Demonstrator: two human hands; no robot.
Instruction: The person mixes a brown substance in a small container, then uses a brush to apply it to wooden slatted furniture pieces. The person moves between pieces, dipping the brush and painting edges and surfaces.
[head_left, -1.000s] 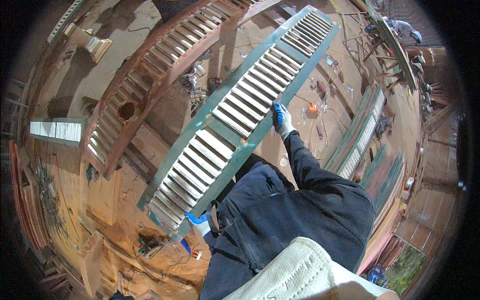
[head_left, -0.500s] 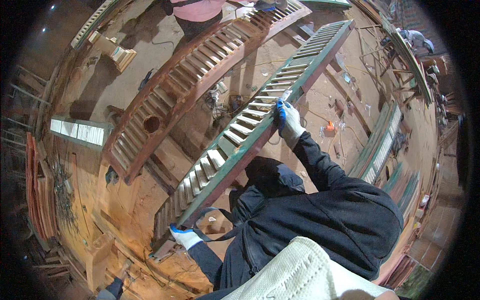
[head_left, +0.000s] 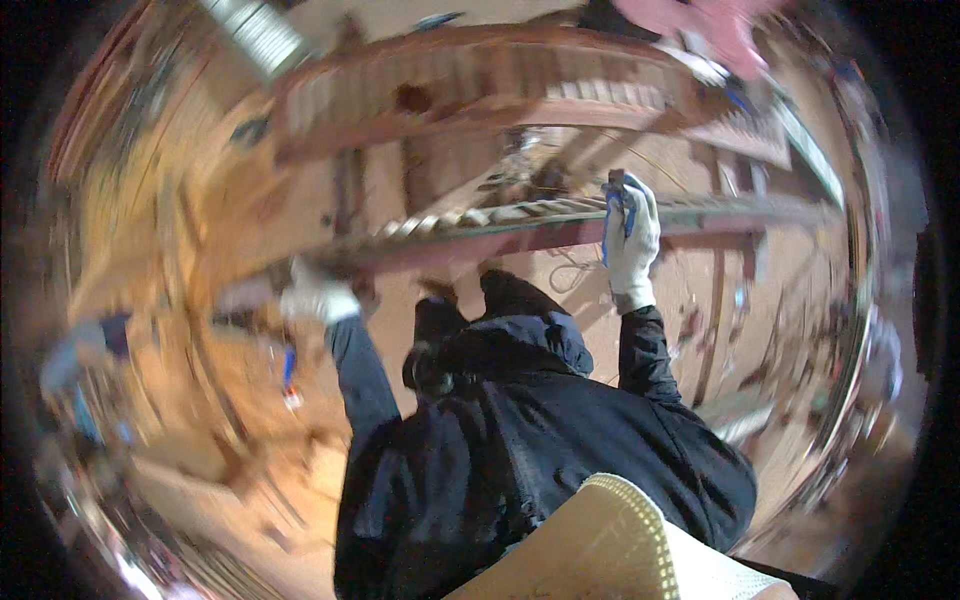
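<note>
A long louvred shutter with a green frame and reddish edge stretches across in front of me, its pale slats seen at a slant. My right hand, in a white glove with blue on the fingers, is closed over its frame right of the middle. A small dark piece shows at those fingertips; its kind I cannot make out. My left hand, also in a white glove, is at the shutter's left end. Motion smears its fingers, so its grip does not show.
Beyond lies a larger reddish-brown louvred shutter with a round hole. A person in pink stands at its far right end. A pale slatted panel is at the upper left. A blue-handled tool lies left of my left arm.
My view has swung round, so the shutter runs nearly level instead of diagonally and its slats look narrower. Both hands remain at about the same places along it. The picture is now blurred.
</note>
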